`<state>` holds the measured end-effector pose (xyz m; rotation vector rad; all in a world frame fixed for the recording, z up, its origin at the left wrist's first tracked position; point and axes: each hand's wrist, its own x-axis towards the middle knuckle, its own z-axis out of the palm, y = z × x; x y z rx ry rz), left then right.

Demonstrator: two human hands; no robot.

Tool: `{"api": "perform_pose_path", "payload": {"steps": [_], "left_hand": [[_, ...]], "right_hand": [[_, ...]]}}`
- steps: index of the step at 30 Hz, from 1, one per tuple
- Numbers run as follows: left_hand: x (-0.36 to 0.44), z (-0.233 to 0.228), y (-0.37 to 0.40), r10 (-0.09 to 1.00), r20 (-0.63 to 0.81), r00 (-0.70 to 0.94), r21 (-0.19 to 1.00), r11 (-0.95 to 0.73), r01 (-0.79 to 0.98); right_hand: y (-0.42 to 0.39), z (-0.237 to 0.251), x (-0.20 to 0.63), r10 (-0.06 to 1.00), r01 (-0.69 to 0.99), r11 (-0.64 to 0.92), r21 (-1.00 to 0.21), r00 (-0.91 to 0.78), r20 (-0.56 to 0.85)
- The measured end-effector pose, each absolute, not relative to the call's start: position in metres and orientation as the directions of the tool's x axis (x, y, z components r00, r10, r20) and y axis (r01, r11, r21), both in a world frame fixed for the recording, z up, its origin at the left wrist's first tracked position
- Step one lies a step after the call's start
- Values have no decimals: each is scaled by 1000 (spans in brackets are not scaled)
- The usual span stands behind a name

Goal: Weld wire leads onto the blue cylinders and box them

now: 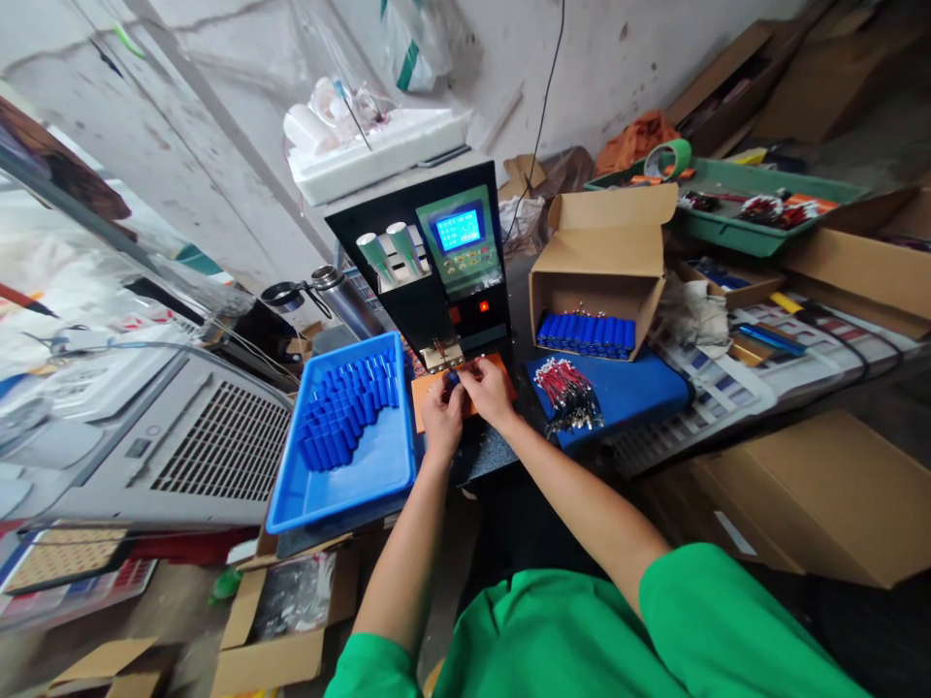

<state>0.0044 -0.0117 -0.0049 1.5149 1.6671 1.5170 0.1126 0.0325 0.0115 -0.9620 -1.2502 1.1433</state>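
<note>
Cluttered workbench against a cracked white wall, cardboard boxes all round. I see my left hand and right hand pressed close together, both pinching a small blue battery cell on the orange pad just under the spot welder tip. Blue tray of cells sits to the left, bundled red leads to the right

The small blue piece pinched between both hands is mostly hidden by fingers. The display at upper centre is too small to read.
</note>
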Motion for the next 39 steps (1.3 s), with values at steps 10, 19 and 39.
{"api": "perform_pose_path", "payload": {"steps": [10, 19, 39], "left_hand": [[6, -3, -12, 885, 334, -325, 887, -179, 425], [6, -4, -13, 885, 337, -321, 884, -181, 431], [6, -5, -13, 881, 343, -327, 884, -185, 430]], "right_hand": [[33, 10, 111, 978, -102, 200, -974, -31, 204], [33, 13, 112, 981, -98, 190, -977, -31, 194], [33, 10, 114, 980, -132, 181, -975, -58, 190]]}}
